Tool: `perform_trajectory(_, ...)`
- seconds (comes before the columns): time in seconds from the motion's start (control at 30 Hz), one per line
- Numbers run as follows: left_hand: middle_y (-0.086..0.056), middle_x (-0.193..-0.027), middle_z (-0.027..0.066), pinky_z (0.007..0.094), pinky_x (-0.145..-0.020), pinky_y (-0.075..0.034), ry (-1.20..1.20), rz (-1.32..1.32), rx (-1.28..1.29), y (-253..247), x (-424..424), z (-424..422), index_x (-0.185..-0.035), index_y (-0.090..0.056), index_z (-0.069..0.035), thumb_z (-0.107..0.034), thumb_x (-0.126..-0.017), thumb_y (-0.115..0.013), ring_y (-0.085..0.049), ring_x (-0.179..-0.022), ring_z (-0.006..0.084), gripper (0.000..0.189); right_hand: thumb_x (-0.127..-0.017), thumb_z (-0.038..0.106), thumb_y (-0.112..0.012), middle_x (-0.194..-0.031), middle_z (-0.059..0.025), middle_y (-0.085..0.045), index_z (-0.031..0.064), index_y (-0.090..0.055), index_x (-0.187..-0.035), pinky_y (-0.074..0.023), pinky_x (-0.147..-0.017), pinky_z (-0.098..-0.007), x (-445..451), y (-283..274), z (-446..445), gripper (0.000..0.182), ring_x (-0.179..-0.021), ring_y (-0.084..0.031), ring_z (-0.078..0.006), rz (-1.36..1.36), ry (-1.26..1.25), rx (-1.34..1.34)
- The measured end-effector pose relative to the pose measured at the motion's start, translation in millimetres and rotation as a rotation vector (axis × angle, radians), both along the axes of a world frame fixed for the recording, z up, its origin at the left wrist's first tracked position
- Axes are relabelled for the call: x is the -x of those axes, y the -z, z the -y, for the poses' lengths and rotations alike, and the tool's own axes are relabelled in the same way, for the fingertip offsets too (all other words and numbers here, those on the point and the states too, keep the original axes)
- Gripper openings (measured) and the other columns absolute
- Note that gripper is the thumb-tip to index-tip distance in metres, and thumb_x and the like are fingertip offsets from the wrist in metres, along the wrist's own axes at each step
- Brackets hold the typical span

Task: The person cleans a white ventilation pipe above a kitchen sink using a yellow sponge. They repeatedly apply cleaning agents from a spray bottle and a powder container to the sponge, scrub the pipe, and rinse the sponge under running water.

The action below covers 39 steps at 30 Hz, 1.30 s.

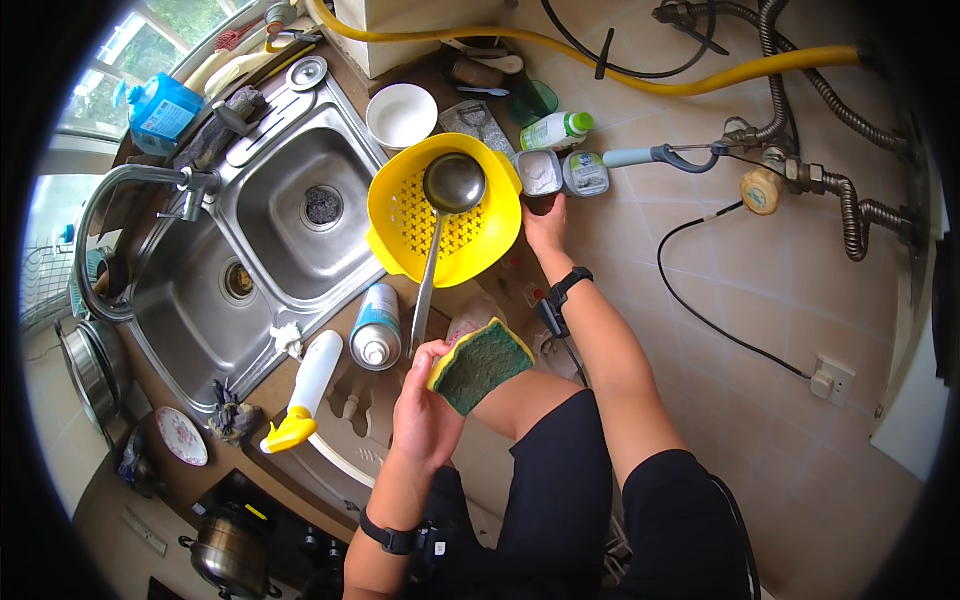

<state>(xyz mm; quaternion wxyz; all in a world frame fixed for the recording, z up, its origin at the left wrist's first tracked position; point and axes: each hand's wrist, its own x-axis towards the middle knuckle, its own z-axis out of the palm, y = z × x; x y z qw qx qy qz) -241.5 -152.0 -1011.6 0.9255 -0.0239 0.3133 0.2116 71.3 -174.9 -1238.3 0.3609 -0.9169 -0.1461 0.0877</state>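
My left hand (429, 412) grips a yellow sponge with a green scouring side (484, 367), the green side facing up. My right hand (547, 225) reaches to the counter's edge, just below a clear plastic tub with white contents (538, 172); its fingertips are partly hidden, so its hold is unclear. Beside that tub stands a second small tub with a printed label (586, 174). Left of my right hand is a yellow colander (382, 225), and a metal ladle (454, 184) lies in it with its handle over the rim. A white bowl (402, 116) stands behind the colander.
A double steel sink (296, 217) with a curved faucet (127, 176) lies at left. Near its front edge are a spray can (376, 326) and a spray bottle (313, 382). A green-capped bottle (556, 130) lies behind the tubs. A yellow hose (697, 86) and metal pipes run along the wall.
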Motion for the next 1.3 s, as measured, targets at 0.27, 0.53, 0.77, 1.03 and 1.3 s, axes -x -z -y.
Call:
perform_trajectory(0.27,-0.056,-0.133,0.0142,0.0431,-0.110,-0.037,0.095,-0.099,-0.105,-17.3,4.9,-8.0,-0.137,-0.046,-0.004,-0.039,-0.099,-0.047,-0.053,-0.125,0.0264,0.052,-0.061,0.036,-0.087,-0.113,-0.0268,-0.062,-0.0007,-0.053,-0.120,-0.0455,-0.091,-0.0481,7.7,12.2,-30.5,0.078,-0.108,-0.058,-0.0445,0.030,0.282,-0.076)
perform_trajectory(0.53,-0.055,-0.134,0.0146,0.0415,-0.110,-0.036,0.187,-0.115,-0.144,-29.3,5.8,-4.8,-0.134,-0.047,-0.001,-0.036,-0.098,-0.049,-0.051,-0.126,0.0256,0.050,-0.062,0.036,-0.088,-0.111,-0.0223,-0.065,0.0012,-0.056,-0.118,-0.0473,-0.089,-0.0455,13.6,-1.7,-16.1,0.073,-0.106,-0.061,-0.0408,-0.003,0.195,-0.256)
perform_trajectory(0.77,-0.057,-0.129,0.0133,0.0383,-0.108,-0.037,0.278,-0.119,-0.171,-30.3,3.7,-5.9,-0.129,-0.050,-0.001,-0.037,-0.095,-0.055,-0.053,-0.121,0.0234,0.050,-0.064,0.034,-0.090,-0.099,-0.0229,-0.062,-0.0041,-0.050,-0.110,-0.0479,-0.082,-0.0451,24.1,-5.0,22.9,0.072,-0.092,-0.061,-0.0378,0.138,0.035,-0.294)
perform_trajectory(1.03,-0.054,-0.134,0.0147,0.0394,-0.111,-0.035,0.236,-0.074,-0.149,-35.9,2.9,-3.8,-0.135,-0.046,0.001,-0.040,-0.091,-0.059,-0.050,-0.127,0.0256,0.061,-0.072,0.009,-0.085,-0.117,-0.0139,-0.056,-0.0005,-0.045,-0.120,-0.0527,-0.088,-0.0378,61.8,-73.8,66.3,0.064,-0.105,-0.059,-0.0227,-0.166,-0.078,-0.624)
perform_trajectory(1.3,-0.055,-0.138,0.0168,0.0406,-0.110,-0.037,0.185,-0.068,-0.072,-88.0,21.4,-19.2,-0.141,-0.044,0.002,-0.055,-0.102,-0.031,-0.052,-0.128,0.0278,0.070,-0.078,0.008,-0.067,-0.125,-0.0075,-0.056,0.0012,-0.046,-0.134,-0.0448,-0.102,-0.0401,90.7,-217.5,104.3,0.060,-0.115,-0.056,-0.0202,-0.378,-0.111,-0.877)
